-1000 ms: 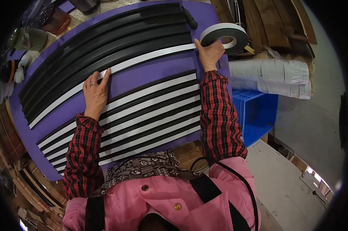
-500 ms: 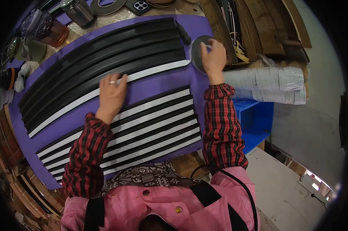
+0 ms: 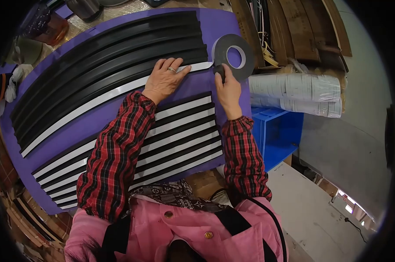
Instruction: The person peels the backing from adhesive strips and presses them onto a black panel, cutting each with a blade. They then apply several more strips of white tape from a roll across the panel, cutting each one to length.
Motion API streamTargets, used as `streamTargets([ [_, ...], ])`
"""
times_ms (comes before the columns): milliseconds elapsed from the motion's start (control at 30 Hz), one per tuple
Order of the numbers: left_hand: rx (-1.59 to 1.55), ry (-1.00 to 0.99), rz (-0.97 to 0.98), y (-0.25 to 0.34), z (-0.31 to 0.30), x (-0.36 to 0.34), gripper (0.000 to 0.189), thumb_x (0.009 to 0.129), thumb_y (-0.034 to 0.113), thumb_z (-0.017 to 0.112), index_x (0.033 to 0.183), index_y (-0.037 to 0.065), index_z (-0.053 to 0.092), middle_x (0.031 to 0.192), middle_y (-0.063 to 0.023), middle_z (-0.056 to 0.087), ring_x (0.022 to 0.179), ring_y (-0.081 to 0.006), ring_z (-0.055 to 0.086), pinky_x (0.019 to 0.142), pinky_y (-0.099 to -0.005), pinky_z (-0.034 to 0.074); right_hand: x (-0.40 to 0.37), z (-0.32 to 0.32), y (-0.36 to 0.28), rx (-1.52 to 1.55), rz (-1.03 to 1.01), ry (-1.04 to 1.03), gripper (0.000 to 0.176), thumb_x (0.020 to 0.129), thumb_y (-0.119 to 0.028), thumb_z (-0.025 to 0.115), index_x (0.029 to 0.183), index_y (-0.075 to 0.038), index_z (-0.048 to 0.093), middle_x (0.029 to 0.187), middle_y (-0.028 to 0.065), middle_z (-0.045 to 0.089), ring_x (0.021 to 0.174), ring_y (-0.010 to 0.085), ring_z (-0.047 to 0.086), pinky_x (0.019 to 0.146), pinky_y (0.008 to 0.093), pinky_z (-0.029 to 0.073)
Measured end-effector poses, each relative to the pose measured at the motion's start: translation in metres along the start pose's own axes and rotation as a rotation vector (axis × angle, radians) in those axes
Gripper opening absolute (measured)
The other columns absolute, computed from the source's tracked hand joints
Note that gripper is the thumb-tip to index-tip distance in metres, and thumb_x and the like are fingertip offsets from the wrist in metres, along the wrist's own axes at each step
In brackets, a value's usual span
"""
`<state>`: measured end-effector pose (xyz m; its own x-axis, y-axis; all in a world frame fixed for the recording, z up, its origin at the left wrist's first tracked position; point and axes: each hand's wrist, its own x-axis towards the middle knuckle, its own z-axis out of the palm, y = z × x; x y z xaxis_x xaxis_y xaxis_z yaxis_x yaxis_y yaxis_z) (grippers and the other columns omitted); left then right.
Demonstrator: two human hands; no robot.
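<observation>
A white-backed tape strip [image 3: 97, 101] runs along the nearest of several long black strips [image 3: 114, 59], out to a grey tape roll [image 3: 239, 65] lying at their right end. My left hand [image 3: 164, 78] lies over the tape near that end, fingers resting across it and not wrapped round anything. Just below the roll, my right hand [image 3: 229, 94] is closed on a small black tool [image 3: 219, 72], whose exact kind I cannot make out; it touches the tape's end by the roll. Closer to my body lie several black strips with white tape [image 3: 184, 126].
A purple mat [image 3: 70, 131] lies beneath the strips. White wrapped rolls [image 3: 298, 87] and a blue crate [image 3: 280, 135] stand at the right. Cardboard pieces [image 3: 293, 30] lean at the back right; a metal cup [image 3: 84, 9] and a jar [image 3: 51, 28] stand at the back left.
My left hand has slid right along the tape. My right hand has left the roll's centre and taken up the black tool that lay at the strips' far right end.
</observation>
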<state>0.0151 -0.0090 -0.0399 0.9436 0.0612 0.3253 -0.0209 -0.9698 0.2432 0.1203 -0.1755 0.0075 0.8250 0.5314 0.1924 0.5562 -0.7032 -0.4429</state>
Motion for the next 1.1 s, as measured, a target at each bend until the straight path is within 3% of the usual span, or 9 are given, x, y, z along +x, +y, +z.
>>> streamTargets([
  [267,0.031,-0.017,0.007,0.001,0.0,0.0,0.033,0.078,0.017,0.047,0.112,0.021,0.047,0.112,-0.0048,0.041,0.102,-0.0203,0.039,0.089,-0.0341,0.028,0.002,0.016,-0.011,-0.325,0.042,-0.118,0.033,0.076,-0.025,0.053,0.106,-0.013,0.051,0.077,0.0138,0.058,0.069,0.031,0.057,0.059,0.0383,0.045],
  [433,-0.007,0.024,-0.004,0.001,-0.002,0.002,0.032,0.076,0.018,0.049,0.108,0.02,0.05,0.11,-0.0046,0.043,0.102,-0.02,0.04,0.087,-0.0344,0.03,0.0,-0.016,-0.019,-0.49,0.06,-0.536,0.032,0.073,-0.025,0.054,0.104,-0.013,0.052,0.079,0.0122,0.059,0.073,0.0293,0.058,0.059,0.0382,0.045],
  [467,-0.003,0.045,-0.005,0.001,-0.003,0.002,0.032,0.076,0.018,0.049,0.108,0.02,0.051,0.109,-0.0048,0.043,0.102,-0.0199,0.04,0.087,-0.0344,0.03,0.002,-0.019,-0.017,-0.36,-0.067,-0.321,0.033,0.073,-0.026,0.054,0.103,-0.014,0.051,0.067,0.0119,0.056,0.064,0.0303,0.057,0.054,0.0423,0.044],
  [567,-0.034,0.047,0.003,0.001,-0.003,0.002,0.032,0.075,0.017,0.049,0.107,0.018,0.051,0.107,-0.0057,0.044,0.101,-0.0205,0.041,0.087,-0.0341,0.03,0.058,-0.006,-0.028,-0.144,-0.126,0.067,0.036,0.076,-0.027,0.052,0.11,-0.015,0.047,0.077,0.0117,0.056,0.067,0.0319,0.056,0.056,0.0413,0.044],
  [633,-0.027,0.058,0.011,0.002,-0.005,0.002,0.031,0.075,0.017,0.05,0.106,0.018,0.052,0.105,-0.0056,0.044,0.099,-0.0202,0.041,0.086,-0.0337,0.03,0.109,0.018,-0.042,-0.162,-0.018,0.038,0.043,0.076,-0.026,0.054,0.115,-0.009,0.044,0.088,0.0147,0.056,0.083,0.032,0.054,0.072,0.0394,0.043],
  [733,-0.003,0.088,0.022,0.002,-0.002,0.001,0.032,0.074,0.017,0.051,0.106,0.019,0.051,0.104,-0.0051,0.043,0.098,-0.0203,0.041,0.087,-0.0332,0.03,0.146,0.073,-0.012,-0.124,-0.183,0.022,0.046,0.076,-0.027,0.054,0.114,-0.006,0.041,0.094,0.0183,0.051,0.087,0.0351,0.05,0.069,0.0415,0.042],
  [833,-0.022,0.105,0.008,0.001,0.003,0.0,0.033,0.073,0.017,0.052,0.106,0.02,0.05,0.105,-0.0052,0.041,0.098,-0.0204,0.041,0.087,-0.0332,0.03,0.117,0.049,-0.008,-0.076,-0.134,0.226,0.049,0.074,-0.027,0.056,0.108,0.005,0.042,0.101,0.0221,0.049,0.093,0.0373,0.046,0.078,0.0418,0.038],
  [933,-0.017,0.034,0.001,0.002,-0.001,0.001,0.034,0.076,0.017,0.05,0.109,0.024,0.049,0.107,-0.0061,0.042,0.101,-0.0208,0.04,0.088,-0.0348,0.029,0.069,0.035,0.014,-0.212,0.225,-0.045,0.059,0.065,-0.035,0.064,0.098,0.011,0.046,0.096,0.0245,0.05,0.092,0.0367,0.047,0.08,0.043,0.036],
  [1100,0.012,-0.045,0.006,0.005,-0.005,-0.001,0.033,0.079,0.018,0.046,0.111,0.024,0.047,0.111,-0.0068,0.041,0.104,-0.0214,0.039,0.09,-0.0354,0.027,0.055,0.034,0.012,-0.207,0.309,0.005,0.061,0.063,-0.035,0.066,0.099,0.01,0.045,0.096,0.0258,0.05,0.093,0.0373,0.047,0.081,0.0438,0.036],
])
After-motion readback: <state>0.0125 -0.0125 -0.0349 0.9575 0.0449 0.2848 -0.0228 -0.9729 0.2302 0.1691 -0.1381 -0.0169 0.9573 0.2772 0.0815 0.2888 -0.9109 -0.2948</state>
